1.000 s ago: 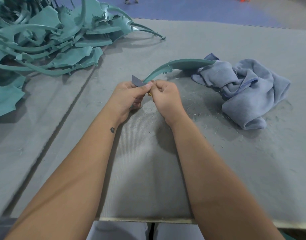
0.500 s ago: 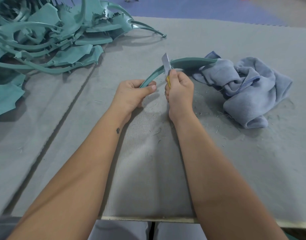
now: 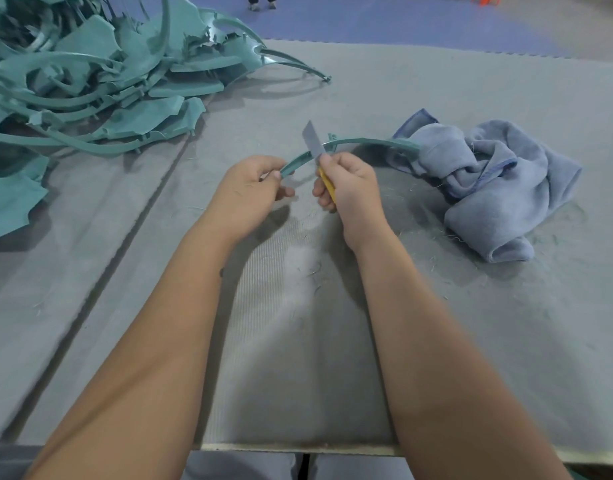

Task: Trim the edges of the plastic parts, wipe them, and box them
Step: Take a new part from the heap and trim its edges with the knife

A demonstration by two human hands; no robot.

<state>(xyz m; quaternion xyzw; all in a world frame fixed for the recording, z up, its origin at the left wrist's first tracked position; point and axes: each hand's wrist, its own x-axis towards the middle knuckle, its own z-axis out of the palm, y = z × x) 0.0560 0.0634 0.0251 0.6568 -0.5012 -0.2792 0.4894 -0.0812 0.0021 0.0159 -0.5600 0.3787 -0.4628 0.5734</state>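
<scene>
A curved teal plastic strip (image 3: pixel 364 142) arcs above the grey table mat. My left hand (image 3: pixel 249 192) pinches its near end. My right hand (image 3: pixel 350 188) grips a yellow-handled utility knife (image 3: pixel 313 142), whose grey blade points up and lies against the strip just right of my left hand. The strip's far end rests on a crumpled blue-grey cloth (image 3: pixel 488 188) at the right. A big heap of teal plastic parts (image 3: pixel 90 84) with ragged edges fills the far left of the table.
The grey ribbed mat (image 3: pixel 298 323) is strewn with thin plastic shavings around my hands. Its near edge runs along the bottom. A seam in the mat runs diagonally on the left. Beyond the table lie a blue floor and a person's feet (image 3: pixel 261 1).
My right hand slid the knife from beside my left hand outward along the strip, blade turning upright, then drew back a little toward my left hand. The strip stays held.
</scene>
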